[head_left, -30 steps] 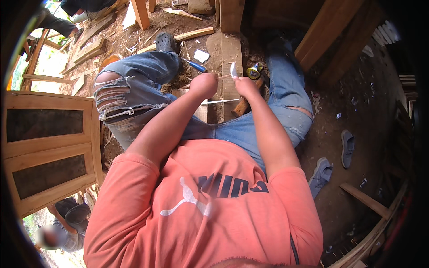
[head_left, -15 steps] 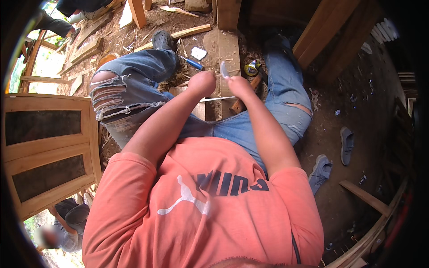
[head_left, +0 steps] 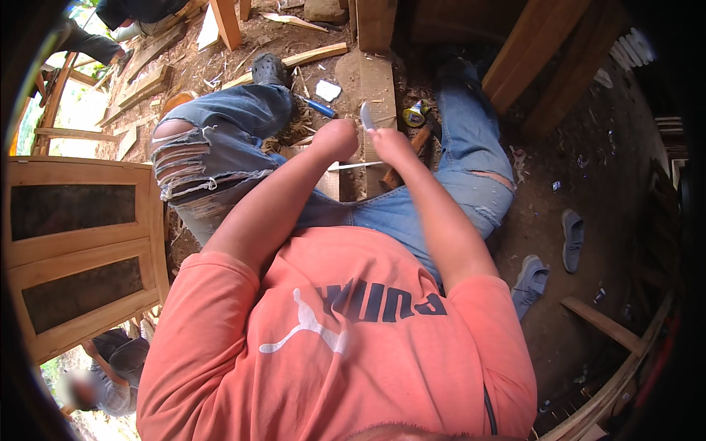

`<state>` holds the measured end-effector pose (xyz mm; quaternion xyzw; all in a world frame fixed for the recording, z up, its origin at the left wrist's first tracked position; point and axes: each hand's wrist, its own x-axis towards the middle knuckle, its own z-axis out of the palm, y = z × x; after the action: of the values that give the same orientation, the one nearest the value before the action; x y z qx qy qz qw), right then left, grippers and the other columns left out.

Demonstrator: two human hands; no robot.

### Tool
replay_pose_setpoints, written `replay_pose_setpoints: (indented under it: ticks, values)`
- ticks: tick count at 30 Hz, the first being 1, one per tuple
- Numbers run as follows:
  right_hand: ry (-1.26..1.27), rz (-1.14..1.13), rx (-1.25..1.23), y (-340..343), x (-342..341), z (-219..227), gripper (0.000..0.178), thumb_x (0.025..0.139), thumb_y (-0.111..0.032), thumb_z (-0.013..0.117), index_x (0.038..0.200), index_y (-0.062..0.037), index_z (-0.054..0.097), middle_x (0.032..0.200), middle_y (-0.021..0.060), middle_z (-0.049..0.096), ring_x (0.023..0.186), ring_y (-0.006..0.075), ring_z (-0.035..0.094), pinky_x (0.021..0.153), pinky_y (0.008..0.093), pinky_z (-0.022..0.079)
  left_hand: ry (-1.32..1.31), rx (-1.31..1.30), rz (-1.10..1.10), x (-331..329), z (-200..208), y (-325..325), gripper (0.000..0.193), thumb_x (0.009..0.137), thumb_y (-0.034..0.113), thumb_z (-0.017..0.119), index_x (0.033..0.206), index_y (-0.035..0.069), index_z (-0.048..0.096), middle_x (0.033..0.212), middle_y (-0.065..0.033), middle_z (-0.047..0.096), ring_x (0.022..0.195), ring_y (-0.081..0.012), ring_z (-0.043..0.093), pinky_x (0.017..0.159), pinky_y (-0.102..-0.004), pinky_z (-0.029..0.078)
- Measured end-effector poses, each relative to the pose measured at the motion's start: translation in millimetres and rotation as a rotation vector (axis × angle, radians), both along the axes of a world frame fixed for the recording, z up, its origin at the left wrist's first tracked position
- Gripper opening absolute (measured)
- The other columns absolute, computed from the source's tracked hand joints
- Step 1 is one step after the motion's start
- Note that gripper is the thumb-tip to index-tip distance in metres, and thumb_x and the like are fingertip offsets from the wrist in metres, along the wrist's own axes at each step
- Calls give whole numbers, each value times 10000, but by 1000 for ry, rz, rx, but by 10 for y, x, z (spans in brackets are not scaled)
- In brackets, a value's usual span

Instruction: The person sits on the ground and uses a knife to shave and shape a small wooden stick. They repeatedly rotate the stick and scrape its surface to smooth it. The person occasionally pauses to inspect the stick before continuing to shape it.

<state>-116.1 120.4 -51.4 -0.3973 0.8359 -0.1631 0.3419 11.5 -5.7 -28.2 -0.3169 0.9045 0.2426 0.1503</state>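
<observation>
a pale curved blade (head_left: 366, 115) stood out from the right hand (head_left: 391, 147), which was closed around its lower end, and pointed away from the body. the left hand (head_left: 337, 140) was curled into a fist just left of it; what lay inside that fist could not be told. a thin white strip (head_left: 360, 166) ran just on the body side of both hands. a brown wooden piece (head_left: 421, 139) lay just right of the right hand, with a yellow and dark container (head_left: 414, 115) a little beyond. past the left hand lay a blue-handled tool (head_left: 320, 108), then a white scrap (head_left: 328, 90). a plank (head_left: 378, 81) stretched out ahead of the hands, and two grey shoes (head_left: 528, 285) rested well to their right.
</observation>
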Motion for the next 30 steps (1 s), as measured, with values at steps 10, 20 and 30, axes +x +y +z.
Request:
replay_pose_setpoints:
  ticks: [10,20,30]
  values:
    - [22,-16,-26,5,79,-95,547,1098,-458,443,1143,-10,753,1181,270,729,1142,461,683,988,546,527,26,-13,-7,30,-83,-19,238,897,116,609,1047,20,767,1078,-233,775,1026,-414,749,903,-509,596]
    - [15,-20,-7,-2,-42,-57,542,1098,-467,440,1170,-28,750,1205,279,720,1159,474,671,1011,552,510,23,-14,36,-13,-11,68,243,927,120,597,1061,17,771,1068,-249,767,1023,-419,749,892,-517,590]
    - [106,-127,119,56,-466,-437,555,1101,-444,423,1233,-7,738,1284,279,703,1214,471,660,1068,535,493,-13,-9,-19,-21,134,96,251,886,92,602,1058,14,769,1084,-243,773,1032,-415,752,897,-504,603]
